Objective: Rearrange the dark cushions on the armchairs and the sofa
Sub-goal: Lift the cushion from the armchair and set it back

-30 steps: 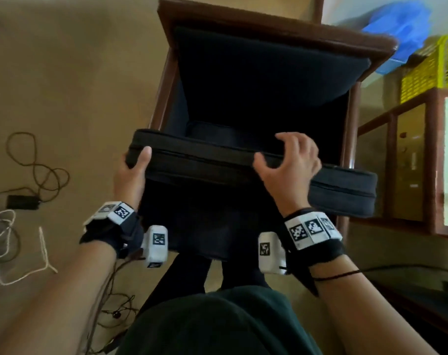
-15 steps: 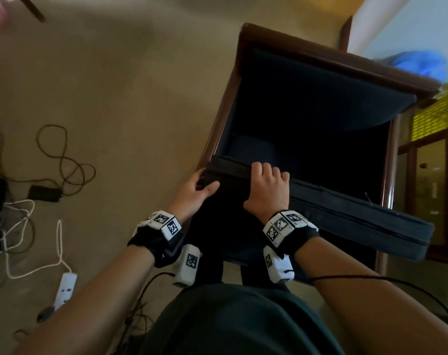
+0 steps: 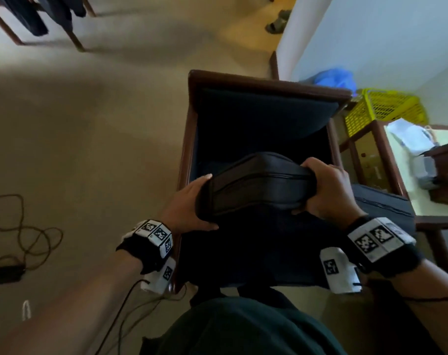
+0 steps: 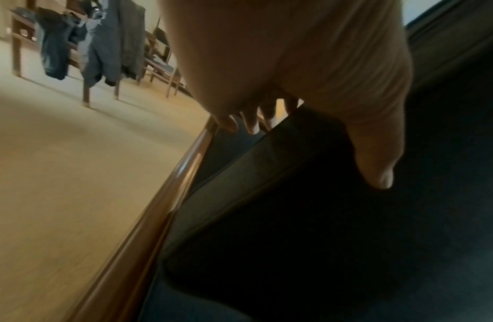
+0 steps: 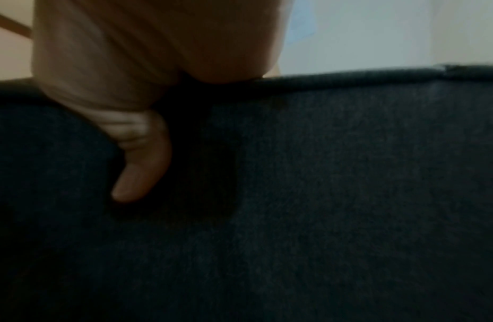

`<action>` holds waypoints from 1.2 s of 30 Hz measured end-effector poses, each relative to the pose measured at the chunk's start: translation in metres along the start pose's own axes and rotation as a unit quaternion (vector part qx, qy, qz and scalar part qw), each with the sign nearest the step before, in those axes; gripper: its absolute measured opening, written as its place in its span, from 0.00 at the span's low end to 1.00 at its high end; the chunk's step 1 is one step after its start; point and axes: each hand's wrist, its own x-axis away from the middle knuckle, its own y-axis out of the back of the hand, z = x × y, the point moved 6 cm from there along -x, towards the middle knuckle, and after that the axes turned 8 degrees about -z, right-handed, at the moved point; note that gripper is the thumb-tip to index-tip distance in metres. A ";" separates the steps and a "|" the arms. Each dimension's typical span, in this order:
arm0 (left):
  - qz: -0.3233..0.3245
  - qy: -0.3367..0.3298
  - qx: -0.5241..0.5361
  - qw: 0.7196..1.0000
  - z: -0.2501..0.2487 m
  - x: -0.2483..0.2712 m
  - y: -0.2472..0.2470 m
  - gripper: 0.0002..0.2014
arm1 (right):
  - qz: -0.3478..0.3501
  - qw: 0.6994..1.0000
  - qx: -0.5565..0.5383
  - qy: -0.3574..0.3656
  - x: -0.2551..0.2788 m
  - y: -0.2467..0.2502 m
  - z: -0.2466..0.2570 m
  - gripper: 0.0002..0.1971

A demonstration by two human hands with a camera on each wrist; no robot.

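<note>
A dark seat cushion stands on edge over the seat of a wooden armchair and is buckled into a hump between my hands. My left hand grips its left end, thumb on the near face and fingers behind. My right hand curls over its top edge farther right. The cushion's right end juts past the right armrest. A dark back cushion leans against the chair back. In the left wrist view the left hand clasps the cushion beside the armrest. In the right wrist view the right hand grips the cushion.
Cables lie on the beige floor at the left. A yellow basket and a blue bag sit on a wooden cabinet right of the armchair. A chair draped with clothes stands far left, sandals by the wall.
The cushion lay straight across the armrests; now it bulges upward between my hands. My right hand has moved right along the edge and clenched it. The head view has pulled back.
</note>
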 end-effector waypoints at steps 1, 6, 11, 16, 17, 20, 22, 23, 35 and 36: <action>-0.013 -0.018 0.005 1.000 -0.014 -0.004 0.006 0.61 | -0.017 0.999 -0.030 -0.002 0.002 0.012 -0.007 0.37; -0.103 -0.149 -0.027 0.983 -0.107 -0.004 0.060 0.49 | -0.103 0.968 -0.229 -0.015 0.014 0.078 -0.041 0.36; -0.155 -0.189 -0.166 0.955 -0.196 0.002 0.091 0.49 | -0.126 0.896 -0.424 -0.044 0.031 0.081 -0.081 0.41; -0.080 -0.093 -0.292 0.948 -0.175 -0.012 0.025 0.50 | -0.055 0.897 -0.418 -0.129 0.050 -0.008 -0.125 0.54; -0.078 -0.083 -0.298 0.948 -0.169 -0.013 0.010 0.50 | -0.049 0.896 -0.414 -0.152 0.056 -0.015 -0.129 0.57; -0.094 -0.088 -0.321 0.938 -0.179 -0.020 -0.017 0.51 | -0.064 0.933 -0.310 -0.169 0.060 0.002 -0.141 0.56; -0.114 -0.078 -0.318 0.938 -0.192 -0.024 -0.027 0.50 | -0.071 0.980 -0.163 -0.085 0.056 0.022 -0.132 0.55; -0.121 -0.077 -0.316 0.938 -0.198 -0.026 -0.032 0.50 | -0.080 0.992 -0.101 -0.017 0.054 0.030 -0.120 0.55; -0.258 -0.079 -0.361 0.892 -0.238 -0.009 -0.039 0.49 | -0.039 0.992 0.073 0.092 0.037 0.032 -0.161 0.62; -0.282 -0.073 -0.342 0.893 -0.230 -0.004 -0.032 0.49 | -0.036 0.994 0.066 0.079 0.034 0.034 -0.169 0.62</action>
